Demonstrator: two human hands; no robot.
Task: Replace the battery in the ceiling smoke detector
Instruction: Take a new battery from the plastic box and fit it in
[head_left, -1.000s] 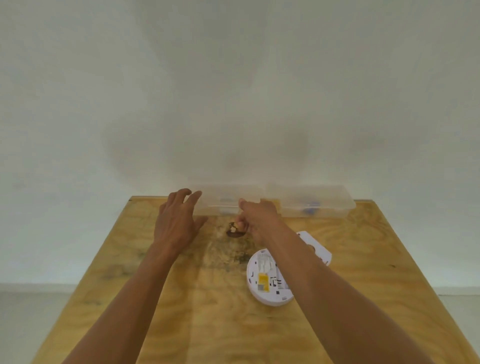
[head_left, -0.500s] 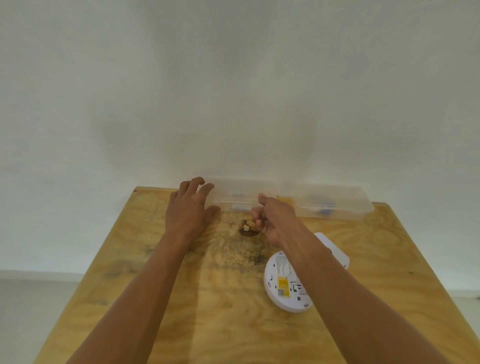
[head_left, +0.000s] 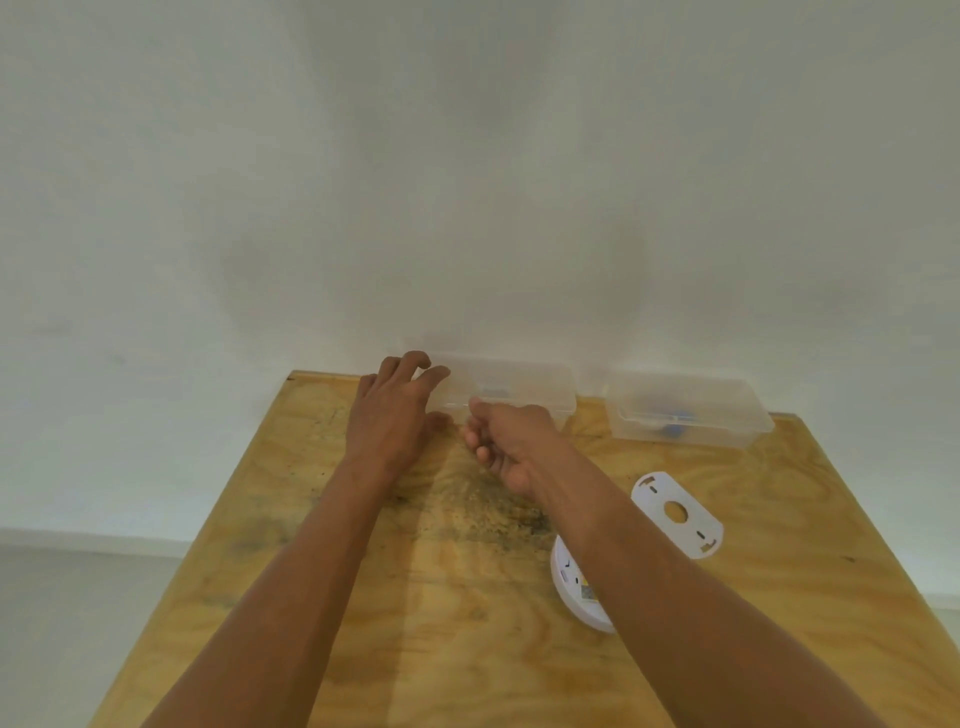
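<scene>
The white round smoke detector (head_left: 570, 590) lies back-up on the wooden table (head_left: 467, 623), half hidden under my right forearm; a yellow label shows. Its white mounting plate (head_left: 696, 519) rests flat just to the right. My right hand (head_left: 511, 444) is curled shut in front of the left clear plastic box (head_left: 519, 382); the small brown-gold battery seen in its fingertips earlier is now hidden inside the fist. My left hand (head_left: 392, 415) hovers with fingers spread, fingertips at the box's left end.
A second clear plastic box (head_left: 691, 410) holding something blue stands at the back right against the white wall. The table's left edge drops to a pale floor. Dark stains mark the wood between my arms.
The view has shifted, so everything sits further right. My right fingers have curled tighter, and the battery no longer shows. The left fingers have lifted against the box's end.
</scene>
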